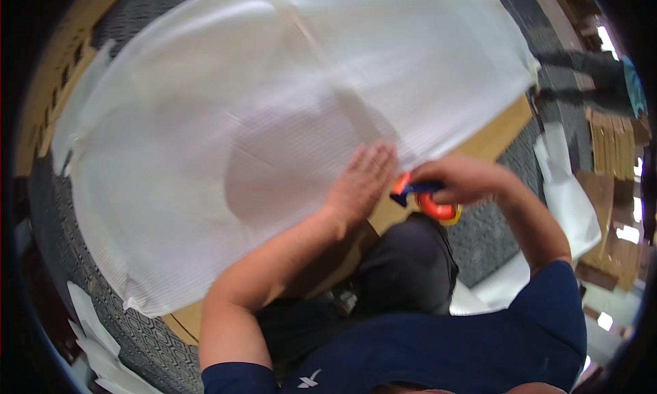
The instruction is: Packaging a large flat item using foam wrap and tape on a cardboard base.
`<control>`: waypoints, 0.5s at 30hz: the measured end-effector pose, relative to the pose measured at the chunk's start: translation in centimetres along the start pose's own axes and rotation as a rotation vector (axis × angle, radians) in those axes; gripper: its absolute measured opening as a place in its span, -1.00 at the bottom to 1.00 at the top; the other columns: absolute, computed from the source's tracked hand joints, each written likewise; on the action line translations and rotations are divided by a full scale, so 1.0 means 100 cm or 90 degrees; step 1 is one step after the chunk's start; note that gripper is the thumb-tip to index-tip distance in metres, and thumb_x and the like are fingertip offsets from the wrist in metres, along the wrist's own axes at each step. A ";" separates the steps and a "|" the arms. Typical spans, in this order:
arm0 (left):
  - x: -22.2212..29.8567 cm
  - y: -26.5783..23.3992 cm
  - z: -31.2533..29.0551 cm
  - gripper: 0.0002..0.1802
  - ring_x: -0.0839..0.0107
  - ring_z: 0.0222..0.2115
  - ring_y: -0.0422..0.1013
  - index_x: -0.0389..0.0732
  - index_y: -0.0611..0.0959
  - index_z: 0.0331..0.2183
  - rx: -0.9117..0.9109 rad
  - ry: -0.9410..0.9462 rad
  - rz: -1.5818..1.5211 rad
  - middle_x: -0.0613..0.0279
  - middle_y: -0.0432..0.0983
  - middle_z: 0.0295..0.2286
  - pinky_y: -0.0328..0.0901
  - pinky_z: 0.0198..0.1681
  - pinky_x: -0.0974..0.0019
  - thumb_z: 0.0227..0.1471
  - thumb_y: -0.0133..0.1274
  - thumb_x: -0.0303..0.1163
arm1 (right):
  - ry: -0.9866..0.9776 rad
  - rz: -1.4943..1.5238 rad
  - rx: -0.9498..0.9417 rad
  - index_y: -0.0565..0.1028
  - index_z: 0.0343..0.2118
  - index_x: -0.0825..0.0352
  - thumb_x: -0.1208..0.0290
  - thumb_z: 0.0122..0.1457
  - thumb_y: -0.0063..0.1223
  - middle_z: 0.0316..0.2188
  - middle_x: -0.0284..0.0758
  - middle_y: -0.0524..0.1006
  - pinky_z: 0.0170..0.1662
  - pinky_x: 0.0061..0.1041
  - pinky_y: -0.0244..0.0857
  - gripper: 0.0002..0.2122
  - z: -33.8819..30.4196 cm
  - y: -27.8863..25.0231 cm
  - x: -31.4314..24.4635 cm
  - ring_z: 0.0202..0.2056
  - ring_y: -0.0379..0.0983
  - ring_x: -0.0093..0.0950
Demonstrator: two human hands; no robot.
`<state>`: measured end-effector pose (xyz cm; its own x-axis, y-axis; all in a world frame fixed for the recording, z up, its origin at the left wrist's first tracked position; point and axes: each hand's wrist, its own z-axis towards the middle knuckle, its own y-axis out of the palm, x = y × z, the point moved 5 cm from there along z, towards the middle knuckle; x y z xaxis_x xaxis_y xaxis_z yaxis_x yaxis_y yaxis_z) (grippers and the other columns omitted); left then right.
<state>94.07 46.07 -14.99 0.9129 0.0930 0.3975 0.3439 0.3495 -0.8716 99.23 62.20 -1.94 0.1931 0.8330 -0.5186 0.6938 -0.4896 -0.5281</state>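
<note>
A large flat item lies in front of me under white foam sheeting [171, 134], with cardboard [499, 130] showing along its near right edge. My left hand [366, 180] rests flat on the sheeting near that edge, fingers stretched out and nothing in them. Just to its right, my right hand [462, 180] grips a tape dispenser [438, 208] with orange and dark blue parts. Its head points toward my left hand. Whether its tape touches the sheeting I cannot tell.
Patterned grey carpet [479, 236] surrounds the wrapped item. Loose white sheeting [564, 202] lies at the right, and more scraps [96, 342] at the lower left. Cardboard [41, 86] stands at the far left. Another person [595, 82] stands at the upper right near stacked cardboard [611, 144].
</note>
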 end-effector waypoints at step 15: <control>-0.008 -0.097 -0.041 -0.23 0.08 0.47 -0.04 -0.29 0.35 0.34 -0.168 -0.110 0.007 0.05 0.08 0.44 -0.12 0.49 0.01 0.17 0.09 -0.20 | 0.117 1.052 0.662 0.52 0.01 0.50 0.31 0.29 0.05 -0.23 -0.17 0.64 -0.33 -0.65 0.39 -0.64 -0.066 -0.016 0.089 -0.39 0.55 -0.48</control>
<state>90.88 38.73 -8.02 0.8737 0.2607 0.4107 0.3999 0.0958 -0.9115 104.44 72.07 -1.27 0.2213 -0.5459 -0.8081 -0.8088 -0.5657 0.1606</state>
